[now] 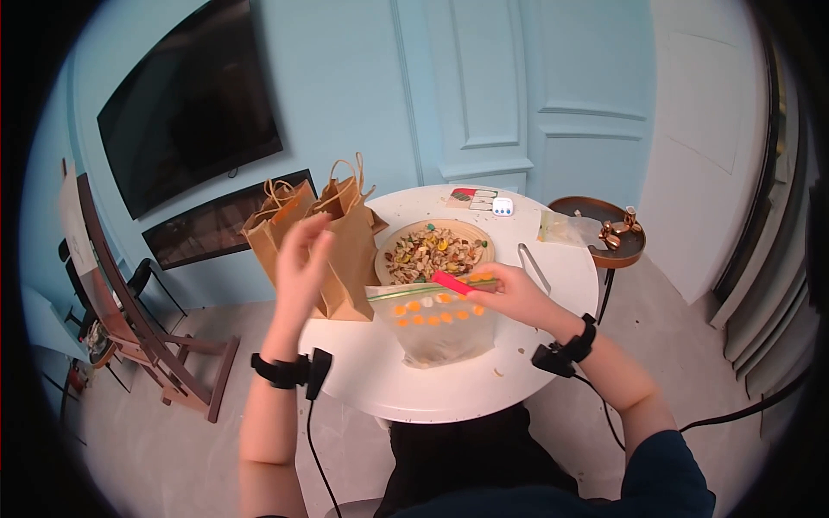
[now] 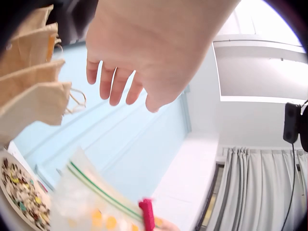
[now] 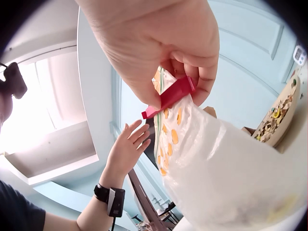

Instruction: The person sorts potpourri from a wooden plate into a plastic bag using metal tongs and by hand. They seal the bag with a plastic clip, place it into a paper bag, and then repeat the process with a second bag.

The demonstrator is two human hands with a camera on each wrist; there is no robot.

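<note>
My right hand (image 1: 509, 292) pinches a red bag clip (image 3: 173, 96) at the top corner of a zip bag (image 1: 449, 337). The bag is frosted and clear, with orange dots and a green zip line (image 2: 103, 190). It hangs over the near part of the round table, a little pale stuff at its bottom. My left hand (image 1: 304, 257) is raised beside the paper bags and holds nothing. In the left wrist view its fingers (image 2: 117, 86) are extended and slightly spread, apart from the zip bag.
Brown paper bags (image 1: 350, 259) stand at the left of the white table (image 1: 363, 384). A round plate (image 1: 390, 243) of mixed pieces lies behind the zip bag. Metal tongs (image 1: 535, 269), a white case (image 1: 503, 206) and a card (image 1: 471, 198) lie farther back. A side table (image 1: 617, 259) stands right.
</note>
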